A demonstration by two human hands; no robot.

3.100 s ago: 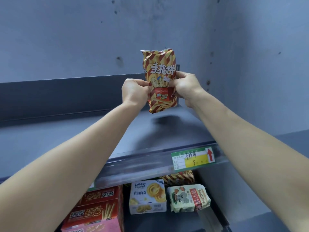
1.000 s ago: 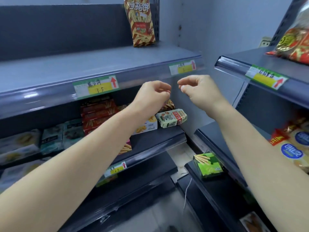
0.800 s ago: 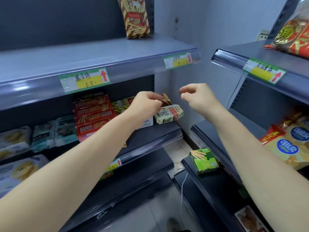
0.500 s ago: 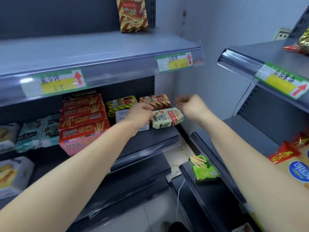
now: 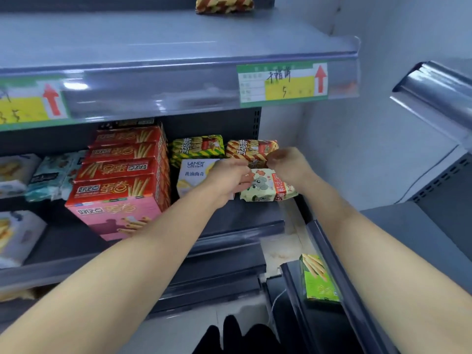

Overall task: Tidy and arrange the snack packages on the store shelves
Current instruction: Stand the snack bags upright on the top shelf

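Right hand (image 5: 288, 166): fingertips pinched on lower edge of red-striped bag (image 5: 251, 149). Bag lies sideways at right end of middle shelf (image 5: 242, 218). Left hand (image 5: 227, 177): fingers curled at left end of koala pack (image 5: 268, 187), can't tell whether gripping it. Koala pack just in front of red-striped bag. Leftward: green-striped bag (image 5: 198, 146), white cookie box (image 5: 192, 175), red boxes (image 5: 122, 159) stacked on pink box (image 5: 115, 210). Above, top shelf (image 5: 178, 42) with price tag (image 5: 281, 84) on front edge, second striped bag (image 5: 224, 3) at back. Green box (image 5: 319, 282) low right.
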